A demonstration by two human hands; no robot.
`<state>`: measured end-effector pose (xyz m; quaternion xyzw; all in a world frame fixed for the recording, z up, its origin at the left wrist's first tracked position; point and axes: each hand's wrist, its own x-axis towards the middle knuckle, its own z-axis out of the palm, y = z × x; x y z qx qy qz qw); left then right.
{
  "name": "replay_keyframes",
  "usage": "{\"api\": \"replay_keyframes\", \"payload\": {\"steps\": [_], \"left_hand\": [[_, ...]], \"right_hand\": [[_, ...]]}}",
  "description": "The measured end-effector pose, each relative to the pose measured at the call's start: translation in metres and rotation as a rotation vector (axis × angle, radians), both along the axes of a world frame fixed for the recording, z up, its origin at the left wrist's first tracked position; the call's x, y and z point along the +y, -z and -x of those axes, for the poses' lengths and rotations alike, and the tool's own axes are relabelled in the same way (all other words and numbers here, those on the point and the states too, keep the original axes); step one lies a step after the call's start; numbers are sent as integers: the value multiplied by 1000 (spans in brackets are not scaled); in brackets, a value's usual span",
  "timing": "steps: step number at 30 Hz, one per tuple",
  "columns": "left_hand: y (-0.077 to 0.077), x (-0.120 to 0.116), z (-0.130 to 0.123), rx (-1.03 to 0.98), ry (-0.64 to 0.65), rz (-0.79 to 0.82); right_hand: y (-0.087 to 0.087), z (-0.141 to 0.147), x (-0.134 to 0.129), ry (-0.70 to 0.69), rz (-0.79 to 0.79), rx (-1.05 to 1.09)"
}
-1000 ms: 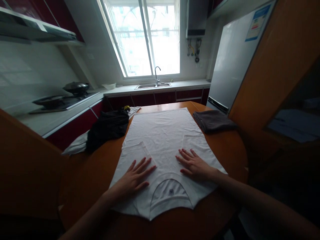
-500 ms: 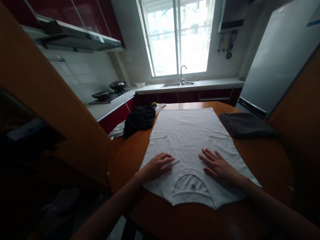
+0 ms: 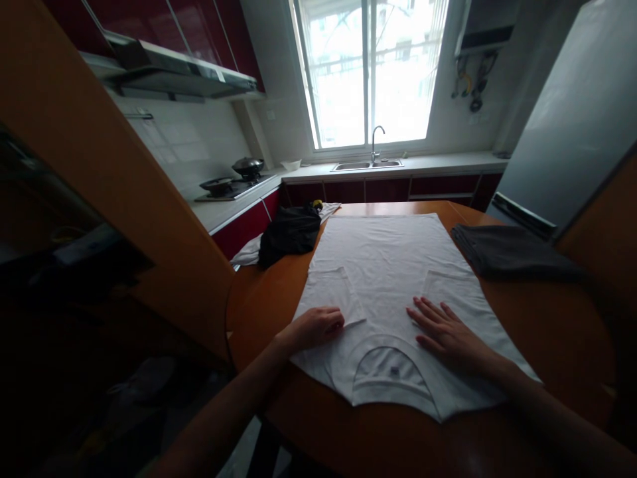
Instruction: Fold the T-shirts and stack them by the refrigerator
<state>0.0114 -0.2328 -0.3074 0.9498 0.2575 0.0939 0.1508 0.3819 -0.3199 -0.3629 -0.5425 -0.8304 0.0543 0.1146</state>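
A white T-shirt (image 3: 383,265) lies spread out on the wooden table (image 3: 259,292), its neckline (image 3: 395,372) toward me. Both short sleeves are turned inward over the body of the shirt. Beside the left sleeve (image 3: 331,292), my left hand (image 3: 318,328) rests on the cloth with its fingers curled together. Whether fabric is caught between those fingertips is hidden. My right hand (image 3: 450,338) lies flat on the shirt below the right sleeve (image 3: 450,285), fingers stretched out and holding nothing.
A black garment (image 3: 291,232) lies heaped at the table's left edge, with white cloth (image 3: 249,251) under it. Folded dark grey cloth (image 3: 512,251) sits at the right. Beyond the table are a stove with pans (image 3: 247,166), a sink (image 3: 353,166) and a fridge (image 3: 562,119).
My left hand has gone from loosely spread fingers to curled ones beside the left sleeve. My right hand stays flat on the shirt. The whole view has shifted slightly.
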Motion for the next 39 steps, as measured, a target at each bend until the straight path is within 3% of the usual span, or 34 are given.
{"api": "replay_keyframes", "payload": {"steps": [3,6,9,12,15,20,22,25,32,39], "left_hand": [[-3,0,1,4,21,12],[-8,6,3,-67,-43,-5],[-13,23,4,-181,-174,-83],[-13,48,-1,-178,-210,-119],[-2,68,-12,-72,-219,-144],[28,79,-27,118,-432,-159],[36,82,-25,164,-447,-122],[36,93,-15,129,-418,-100],[32,125,29,140,-581,-47],[24,148,62,-205,-760,-153]], "right_hand": [[-1,0,0,2,6,-3],[-1,0,0,7,18,-19],[-3,1,0,5,27,-30],[-4,1,0,9,35,-35],[-4,1,0,16,28,-8],[1,-1,3,35,9,63],[1,-2,4,45,18,78],[2,-3,4,45,21,86],[1,-4,2,34,25,59],[4,-5,1,25,4,47]]}}
